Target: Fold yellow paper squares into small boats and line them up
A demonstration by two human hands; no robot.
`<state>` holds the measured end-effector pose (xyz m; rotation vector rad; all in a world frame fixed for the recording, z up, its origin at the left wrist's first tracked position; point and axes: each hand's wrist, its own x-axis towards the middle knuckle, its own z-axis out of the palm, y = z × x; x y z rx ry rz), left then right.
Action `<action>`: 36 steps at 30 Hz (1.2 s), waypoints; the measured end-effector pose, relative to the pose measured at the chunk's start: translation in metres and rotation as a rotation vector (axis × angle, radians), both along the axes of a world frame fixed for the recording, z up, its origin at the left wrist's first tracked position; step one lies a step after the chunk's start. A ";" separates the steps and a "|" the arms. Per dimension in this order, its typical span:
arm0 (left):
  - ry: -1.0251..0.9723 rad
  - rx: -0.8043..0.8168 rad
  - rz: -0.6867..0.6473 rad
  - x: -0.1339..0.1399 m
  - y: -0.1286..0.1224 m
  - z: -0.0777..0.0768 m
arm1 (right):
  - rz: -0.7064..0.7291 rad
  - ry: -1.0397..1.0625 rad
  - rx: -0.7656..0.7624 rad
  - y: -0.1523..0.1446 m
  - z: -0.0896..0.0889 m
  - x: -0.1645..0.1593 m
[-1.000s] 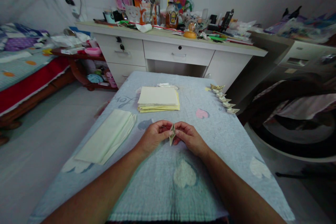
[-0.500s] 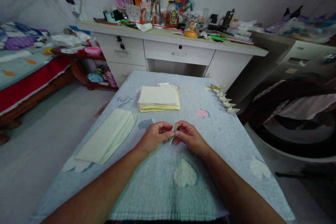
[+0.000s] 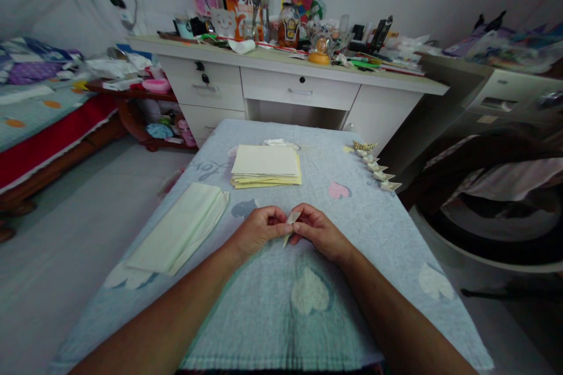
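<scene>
Over the middle of the cloth-covered table, a small folded piece of paper [image 3: 293,218] is pinched between both hands. My left hand [image 3: 264,228] grips its left side with thumb and fingers. From the right, my right hand [image 3: 315,227] holds it the same way, the thumbs nearly meeting. Fingers hide much of the folds. Beyond my hands lies a stack of cream and yellow paper sheets [image 3: 265,161]. Larger folded pale sheets [image 3: 178,228] rest to the left. Several small folded paper boats [image 3: 380,176] stand in a row along the right edge.
A light blue tablecloth [image 3: 246,316] with heart prints covers the table. Behind it stands a white desk [image 3: 281,85] crowded with jars, a pink clock and packets. A washing machine [image 3: 501,99] is on the right, a bed [image 3: 44,123] at the left.
The folded paper has tilted a little between my fingers, showing more of its pale upper face. Both hands stay in nearly the same place.
</scene>
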<state>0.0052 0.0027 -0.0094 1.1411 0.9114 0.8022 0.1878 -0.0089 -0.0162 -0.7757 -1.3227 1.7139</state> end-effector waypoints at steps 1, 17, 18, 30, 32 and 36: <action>-0.008 -0.003 -0.007 -0.001 0.000 0.000 | 0.012 0.003 -0.004 0.000 0.001 0.000; -0.201 -0.168 -0.156 -0.003 -0.003 0.007 | 0.036 0.030 -0.025 -0.004 0.011 -0.002; -0.205 -0.168 -0.154 -0.003 -0.003 0.007 | 0.037 0.042 -0.025 -0.004 0.010 -0.002; -0.190 -0.170 -0.105 0.001 -0.004 0.005 | 0.029 0.066 0.016 -0.003 0.006 -0.006; -0.184 -0.171 -0.109 0.001 -0.004 0.003 | 0.013 0.060 0.023 -0.002 0.004 -0.006; -0.183 -0.174 -0.122 0.000 -0.003 0.000 | -0.011 0.058 0.041 -0.002 0.003 -0.007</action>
